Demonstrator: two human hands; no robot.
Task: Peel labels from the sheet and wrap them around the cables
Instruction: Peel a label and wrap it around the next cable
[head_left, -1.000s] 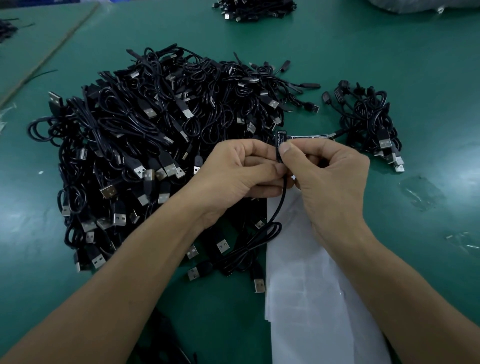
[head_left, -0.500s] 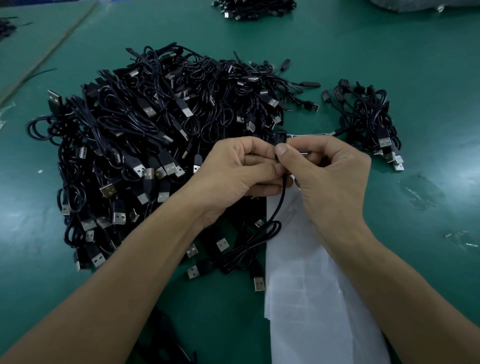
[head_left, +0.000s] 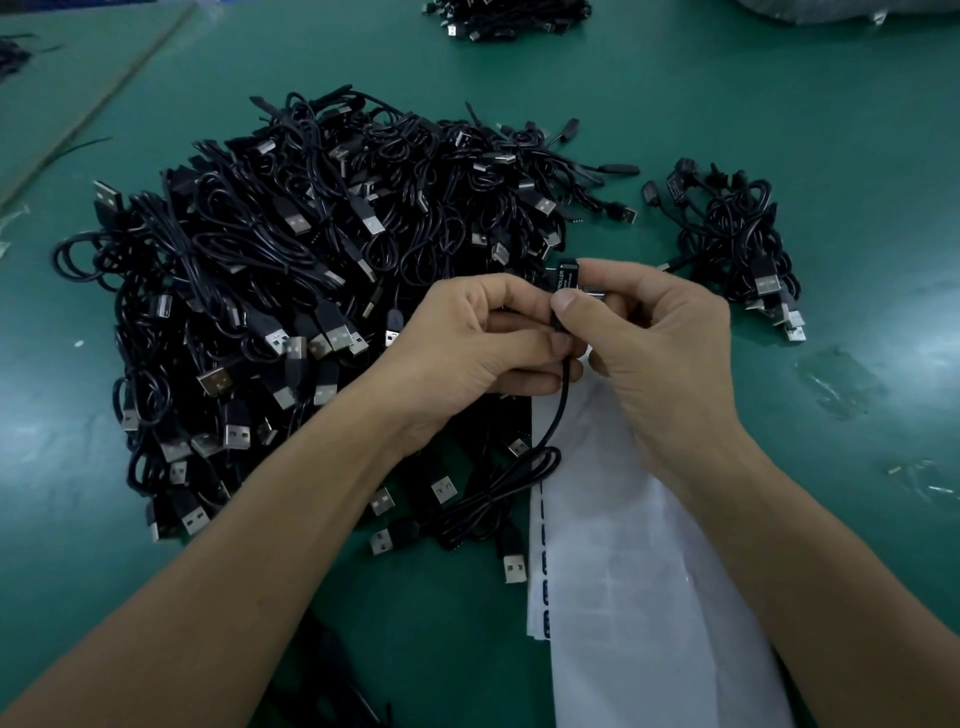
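Note:
My left hand (head_left: 478, 343) grips a black cable (head_left: 556, 415) near its upper end, and the rest of the cable hangs down in a loop over the table. My right hand (head_left: 654, 343) pinches a black label (head_left: 567, 280) with white print against that cable, thumb in front and forefinger on top. The white label sheet (head_left: 639, 571) lies below my hands, with a column of dark labels along its left edge. A large pile of black USB cables (head_left: 291, 291) fills the table to the left.
A smaller heap of cables (head_left: 737, 244) lies to the right on the green table (head_left: 857, 156). Another bunch of cables (head_left: 498, 18) sits at the far edge. Scraps of clear film (head_left: 836, 384) lie at the right.
Both hands stay together at the same spot. My right thumb and forefinger have shifted slightly on the label at the cable's upper end.

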